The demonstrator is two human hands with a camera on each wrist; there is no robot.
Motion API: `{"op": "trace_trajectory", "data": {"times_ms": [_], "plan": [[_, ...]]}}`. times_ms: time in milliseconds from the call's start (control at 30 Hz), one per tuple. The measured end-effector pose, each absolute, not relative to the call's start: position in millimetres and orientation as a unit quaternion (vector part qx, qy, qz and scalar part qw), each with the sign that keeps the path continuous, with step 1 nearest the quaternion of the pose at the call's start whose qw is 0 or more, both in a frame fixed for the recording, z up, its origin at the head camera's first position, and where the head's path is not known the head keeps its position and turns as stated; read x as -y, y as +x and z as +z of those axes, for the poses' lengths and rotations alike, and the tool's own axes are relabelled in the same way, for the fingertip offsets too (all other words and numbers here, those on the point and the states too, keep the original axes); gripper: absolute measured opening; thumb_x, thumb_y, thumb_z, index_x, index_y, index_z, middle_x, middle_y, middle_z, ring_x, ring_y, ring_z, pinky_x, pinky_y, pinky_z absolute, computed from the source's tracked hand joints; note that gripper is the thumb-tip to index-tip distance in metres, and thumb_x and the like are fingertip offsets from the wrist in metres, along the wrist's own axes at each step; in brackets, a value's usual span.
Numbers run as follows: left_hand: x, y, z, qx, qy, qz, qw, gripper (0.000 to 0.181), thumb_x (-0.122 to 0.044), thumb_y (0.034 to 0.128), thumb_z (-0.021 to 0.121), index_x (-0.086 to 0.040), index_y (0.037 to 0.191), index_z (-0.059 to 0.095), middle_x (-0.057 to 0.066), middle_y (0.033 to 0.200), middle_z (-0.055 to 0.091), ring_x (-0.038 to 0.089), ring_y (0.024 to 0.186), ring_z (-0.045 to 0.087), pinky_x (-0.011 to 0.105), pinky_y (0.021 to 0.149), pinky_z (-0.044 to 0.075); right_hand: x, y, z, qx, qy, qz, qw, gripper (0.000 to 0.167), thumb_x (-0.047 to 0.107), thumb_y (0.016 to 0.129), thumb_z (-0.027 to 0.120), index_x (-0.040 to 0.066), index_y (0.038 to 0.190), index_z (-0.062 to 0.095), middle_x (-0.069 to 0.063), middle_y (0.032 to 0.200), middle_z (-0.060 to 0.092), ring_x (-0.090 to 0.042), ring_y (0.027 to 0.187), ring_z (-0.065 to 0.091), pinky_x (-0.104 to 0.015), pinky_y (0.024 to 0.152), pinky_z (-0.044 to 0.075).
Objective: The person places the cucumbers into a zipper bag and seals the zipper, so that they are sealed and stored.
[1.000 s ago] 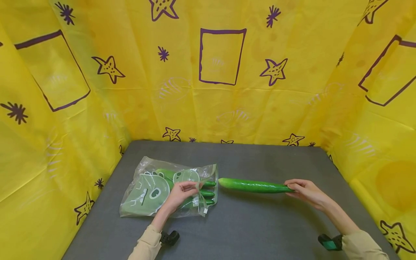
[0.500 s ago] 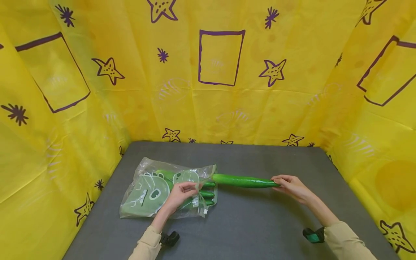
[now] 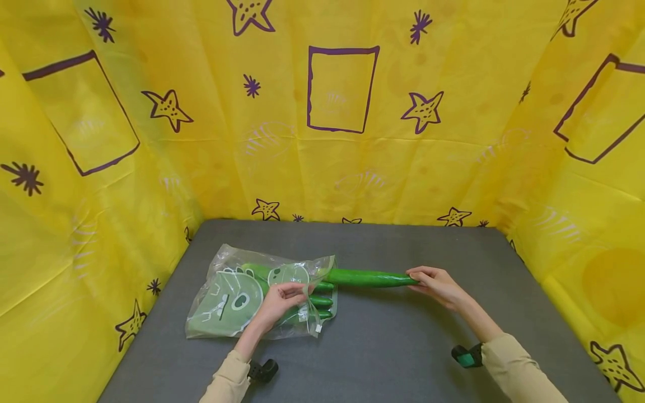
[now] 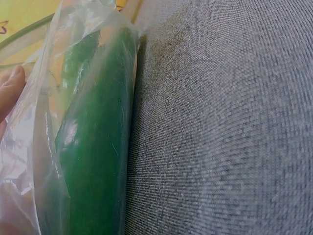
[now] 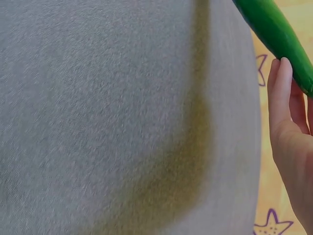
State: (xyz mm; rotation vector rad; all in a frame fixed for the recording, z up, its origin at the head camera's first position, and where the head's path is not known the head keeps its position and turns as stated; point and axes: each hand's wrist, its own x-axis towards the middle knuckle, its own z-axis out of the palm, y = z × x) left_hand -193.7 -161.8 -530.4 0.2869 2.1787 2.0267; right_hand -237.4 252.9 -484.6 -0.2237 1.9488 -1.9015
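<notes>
A clear zip bag (image 3: pixel 206 313) with a green cartoon print lies on its side, its mouth facing right. Several cucumbers (image 3: pixel 320 301) show inside; in the left wrist view one cucumber (image 4: pixel 100 147) fills the bag beside the cloth. My left hand (image 3: pixel 279 305) pinches the upper edge of the bag's mouth. My right hand (image 3: pixel 437 285) holds another cucumber (image 3: pixel 370 278) by its right end, roughly level above the table. Its far tip is within the bag's opening, partly behind the plastic. The right wrist view shows the fingers around that cucumber's (image 5: pixel 274 29) end.
A dark grey cloth-covered table (image 3: pixel 383 347) lies under everything. Yellow curtains (image 3: pixel 342 168) with purple stars stand behind it and on both sides. A zip slider (image 3: pixel 318 328) hangs at the bag's lower mouth corner.
The right hand has moved left with its cucumber, and the tip has passed from outside the bag into its mouth. The left hand and the bag have stayed almost still.
</notes>
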Motion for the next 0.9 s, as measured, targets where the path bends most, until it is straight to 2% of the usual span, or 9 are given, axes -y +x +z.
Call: {"op": "trace_trajectory", "data": {"times_ms": [133, 367, 633, 900], "plan": [[162, -194, -530, -0.726, 0.097, 0.677, 0.075, 0.036, -0.003, 0.0856, 0.066, 0.015, 0.115, 0.058, 0.023, 0.113, 0.066, -0.002, 0.091, 0.066, 0.018, 0.081, 0.053, -245, -242, -486, -0.699, -0.079, -0.683, 0.199, 0.04, 0.012, 0.096, 0.055, -0.018, 0.123, 0.049, -0.005, 0.109, 0.055, -0.007, 0.092, 0.064, -0.035, 0.092, 0.051], [163, -192, -530, -0.719, 0.098, 0.684, 0.076, 0.037, -0.005, 0.0854, 0.067, 0.014, 0.115, 0.058, 0.01, 0.109, 0.071, -0.001, 0.092, 0.066, 0.018, 0.08, 0.053, -229, -251, -490, -0.691, -0.099, -0.69, 0.192, 0.032, 0.009, 0.096, 0.055, -0.016, 0.117, 0.055, -0.001, 0.106, 0.06, -0.007, 0.092, 0.064, -0.033, 0.091, 0.052], [163, -194, -533, -0.719, 0.108, 0.683, 0.071, 0.035, -0.004, 0.0856, 0.067, 0.014, 0.114, 0.059, 0.011, 0.11, 0.07, -0.002, 0.092, 0.066, 0.017, 0.08, 0.053, -200, -253, -501, -0.68, -0.084, -0.702, 0.195, 0.037, 0.005, 0.094, 0.056, -0.021, 0.119, 0.051, -0.001, 0.103, 0.063, -0.009, 0.091, 0.065, -0.033, 0.09, 0.053], [164, -194, -533, -0.714, 0.113, 0.686, 0.076, 0.037, -0.005, 0.0858, 0.067, 0.015, 0.116, 0.058, 0.006, 0.109, 0.071, -0.001, 0.093, 0.066, 0.018, 0.081, 0.053, -170, -255, -508, -0.663, -0.076, -0.717, 0.204, 0.04, 0.006, 0.094, 0.056, -0.021, 0.122, 0.048, -0.005, 0.109, 0.062, -0.01, 0.094, 0.065, -0.034, 0.092, 0.052]]}}
